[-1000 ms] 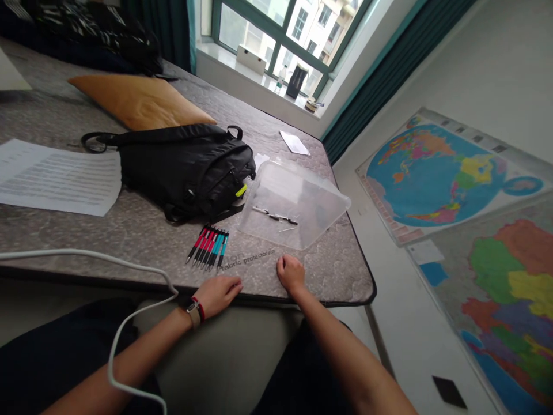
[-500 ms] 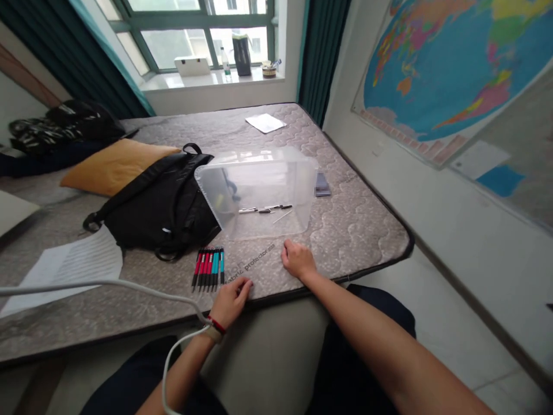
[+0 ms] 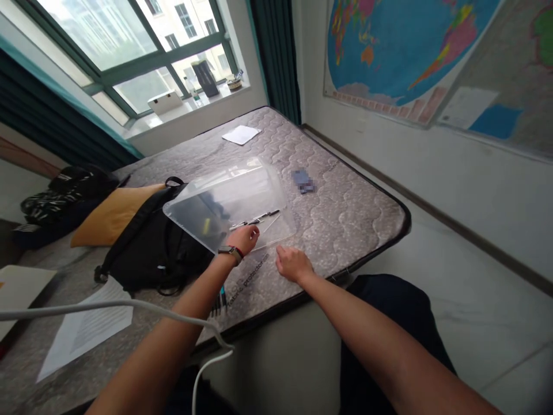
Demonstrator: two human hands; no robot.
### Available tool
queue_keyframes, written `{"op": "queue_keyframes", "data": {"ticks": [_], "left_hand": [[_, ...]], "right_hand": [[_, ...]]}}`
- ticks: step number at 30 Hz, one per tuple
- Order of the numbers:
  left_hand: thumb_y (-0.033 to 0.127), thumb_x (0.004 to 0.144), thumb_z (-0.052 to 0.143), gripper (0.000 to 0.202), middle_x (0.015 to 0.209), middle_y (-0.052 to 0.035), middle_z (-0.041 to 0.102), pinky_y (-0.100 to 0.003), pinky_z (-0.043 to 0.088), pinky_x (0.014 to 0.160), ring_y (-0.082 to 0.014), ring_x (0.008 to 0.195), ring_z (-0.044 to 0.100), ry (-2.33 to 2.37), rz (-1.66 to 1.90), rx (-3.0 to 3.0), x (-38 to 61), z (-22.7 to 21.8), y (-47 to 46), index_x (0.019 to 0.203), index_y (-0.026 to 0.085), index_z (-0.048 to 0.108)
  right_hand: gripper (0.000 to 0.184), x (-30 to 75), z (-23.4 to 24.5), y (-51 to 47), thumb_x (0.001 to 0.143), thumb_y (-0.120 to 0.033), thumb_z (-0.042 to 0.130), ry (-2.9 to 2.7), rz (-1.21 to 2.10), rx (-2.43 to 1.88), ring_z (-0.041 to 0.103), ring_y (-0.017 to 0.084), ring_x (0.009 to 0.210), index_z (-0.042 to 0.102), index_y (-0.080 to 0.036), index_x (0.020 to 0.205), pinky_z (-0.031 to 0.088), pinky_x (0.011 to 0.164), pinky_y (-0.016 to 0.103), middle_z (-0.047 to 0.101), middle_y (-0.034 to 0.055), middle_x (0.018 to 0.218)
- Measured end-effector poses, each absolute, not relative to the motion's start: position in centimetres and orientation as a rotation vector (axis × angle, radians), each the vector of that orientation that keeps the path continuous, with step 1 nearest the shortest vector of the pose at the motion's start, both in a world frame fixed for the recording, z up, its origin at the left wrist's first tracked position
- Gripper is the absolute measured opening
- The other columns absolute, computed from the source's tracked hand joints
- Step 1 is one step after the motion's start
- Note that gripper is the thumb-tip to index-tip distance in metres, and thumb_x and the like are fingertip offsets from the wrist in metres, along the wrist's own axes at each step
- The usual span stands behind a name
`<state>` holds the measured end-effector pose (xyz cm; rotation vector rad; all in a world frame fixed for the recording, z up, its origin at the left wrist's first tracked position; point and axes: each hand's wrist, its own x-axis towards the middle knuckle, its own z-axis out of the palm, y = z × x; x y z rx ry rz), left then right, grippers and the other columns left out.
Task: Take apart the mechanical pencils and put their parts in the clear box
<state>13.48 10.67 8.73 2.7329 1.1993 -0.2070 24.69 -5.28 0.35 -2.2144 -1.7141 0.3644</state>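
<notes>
Clear plastic bin (image 3: 235, 178) on quilted mattress (image 3: 348, 210); slender pens (image 3: 260, 219) inside, just beyond left hand (image 3: 244, 238), fingers curled, grip unclear; right hand (image 3: 294, 265) loosely closed near bin.

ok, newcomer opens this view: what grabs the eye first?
The clear plastic bin, lying on its side on the mattress, with pens inside and the left grip at its open front. Then the blue world map on the wall, upper right. Left of the bin, the orange-yellow cushion behind the black bag.

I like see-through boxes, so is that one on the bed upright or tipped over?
Tipped: the clear box lies on its side, its open mouth facing sideways instead of up.
</notes>
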Motion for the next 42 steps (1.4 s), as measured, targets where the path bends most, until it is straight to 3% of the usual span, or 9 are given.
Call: {"op": "queue_keyframes", "data": {"ticks": [8,22,29,33,39,42], "left_hand": [[0.032,0.092,0.048,0.034,0.115,-0.0185,0.068,-0.041,0.049,0.082,-0.0322,0.103,0.066,1.517,-0.277,2.675,16.2,6.4,13.6,0.120,0.020,0.063],[0.036,0.090,0.050,0.041,0.114,-0.0135,0.071,-0.033,0.051,0.082,-0.0265,0.100,0.069,1.593,-0.316,2.610,16.1,5.2,14.7,0.128,0.024,0.057],[0.038,0.089,0.048,0.032,0.105,-0.0141,0.073,-0.033,0.051,0.079,-0.0274,0.096,0.069,1.524,-0.300,2.625,15.5,4.7,14.7,0.102,0.020,0.071],[0.038,0.090,0.047,0.033,0.100,-0.0142,0.074,-0.032,0.051,0.077,-0.0265,0.093,0.069,1.540,-0.274,2.623,14.6,4.8,15.0,0.096,0.019,0.072],[0.031,0.092,0.044,0.036,0.117,-0.0158,0.068,-0.035,0.052,0.080,-0.0280,0.101,0.067,1.709,-0.190,2.608,12.6,5.9,16.5,0.119,0.020,0.064],[0.022,0.090,0.045,0.037,0.122,-0.0151,0.065,-0.036,0.052,0.082,-0.0286,0.103,0.066,1.713,-0.204,2.619,11.9,6.2,17.3,0.121,0.020,0.064]], "right_hand": [[0.021,24.8,0.6,-5.4,0.092,-0.027,0.048,-1.716,0.358,-2.197,0.064,0.026,0.087,0.060,-0.020,0.108,0.042,0.071,0.031,0.070,0.0124,0.093],[0.024,24.8,1.2,-5.4,0.093,-0.029,0.045,-1.739,0.402,-2.245,0.064,0.026,0.091,0.058,-0.020,0.111,0.044,0.073,0.031,0.069,0.0123,0.097],[0.023,24.8,1.0,-5.4,0.093,-0.029,0.046,-1.730,0.371,-2.242,0.064,0.026,0.088,0.059,-0.020,0.110,0.044,0.072,0.031,0.069,0.0119,0.094],[0.024,24.8,0.8,-5.3,0.093,-0.029,0.045,-1.730,0.386,-2.241,0.064,0.026,0.089,0.058,-0.020,0.111,0.044,0.073,0.031,0.069,0.0119,0.095],[0.022,24.7,0.5,-5.2,0.092,-0.029,0.045,-1.737,0.351,-2.236,0.064,0.025,0.087,0.059,-0.020,0.108,0.042,0.070,0.030,0.069,0.0113,0.093],[0.023,24.7,0.5,-5.1,0.092,-0.029,0.045,-1.745,0.353,-2.231,0.064,0.025,0.087,0.059,-0.020,0.108,0.042,0.070,0.030,0.069,0.0112,0.093]]}}
